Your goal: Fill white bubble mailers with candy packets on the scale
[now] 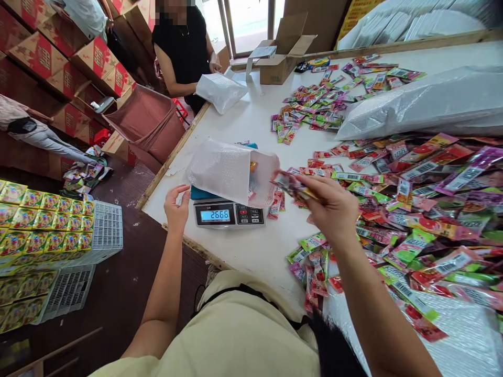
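A white bubble mailer [220, 167] lies on a digital scale [230, 213], its mouth facing right and some colourful packets showing inside. The scale's display reads 266.6. My right hand [334, 207] is closed around a few small snack packets [293, 184], held just right of the mailer's mouth. Beside the scale's left edge is my left hand [176, 207], fingers loosely curved and apart, with nothing in it. It is close to the mailer's left end; whether it touches is unclear.
Loose snack packets [416, 209] cover the right of the white table [243, 248]. A large plastic-wrapped bundle [424, 104] lies among them. An open cardboard box [281, 63] stands at the back. Across the table, a person in black [183, 50] handles another mailer [222, 91]. Crates [106, 225] stand left.
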Demonstrator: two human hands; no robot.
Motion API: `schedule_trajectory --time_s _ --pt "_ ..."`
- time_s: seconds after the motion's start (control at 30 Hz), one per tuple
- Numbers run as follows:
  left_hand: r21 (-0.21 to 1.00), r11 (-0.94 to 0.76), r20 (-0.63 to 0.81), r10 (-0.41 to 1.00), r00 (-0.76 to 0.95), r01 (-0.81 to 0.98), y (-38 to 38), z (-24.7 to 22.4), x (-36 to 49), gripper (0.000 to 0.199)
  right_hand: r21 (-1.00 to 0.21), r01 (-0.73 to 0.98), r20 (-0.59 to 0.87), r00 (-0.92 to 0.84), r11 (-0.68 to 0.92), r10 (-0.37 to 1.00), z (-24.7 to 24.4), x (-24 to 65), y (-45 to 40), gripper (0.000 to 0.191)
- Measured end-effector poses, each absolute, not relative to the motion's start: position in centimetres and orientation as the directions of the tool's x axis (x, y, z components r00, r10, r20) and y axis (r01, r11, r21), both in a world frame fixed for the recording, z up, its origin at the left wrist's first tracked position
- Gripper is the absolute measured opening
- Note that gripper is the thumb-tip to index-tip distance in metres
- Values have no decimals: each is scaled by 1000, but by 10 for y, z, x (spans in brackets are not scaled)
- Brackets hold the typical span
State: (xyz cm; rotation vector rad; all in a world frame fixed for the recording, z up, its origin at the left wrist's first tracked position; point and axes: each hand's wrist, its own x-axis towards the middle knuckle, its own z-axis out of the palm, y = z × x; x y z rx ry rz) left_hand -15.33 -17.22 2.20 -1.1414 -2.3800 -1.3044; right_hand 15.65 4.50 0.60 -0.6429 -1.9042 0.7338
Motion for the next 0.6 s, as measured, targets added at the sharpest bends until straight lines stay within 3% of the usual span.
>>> schedule_trajectory --time_s 0.13,0.33,0.5,0.6 --pt "634 320 500 526 -688 705 -170 23 -151 20 -793 182 535 -250 582 807 0 199 46 47" --pt "630 296 514 534 -671 718 -165 26 -148 18 -894 230 375 -81 383 923 -18 223 48 41" --pt "624 294 522 533 -666 724 -164 32 -143 17 -913 255 313 -67 320 947 -21 235 53 38" --pt "616 287 530 539 -655 734 -163 35 -139 17 -817 423 362 -150 391 920 -23 238 59 48"
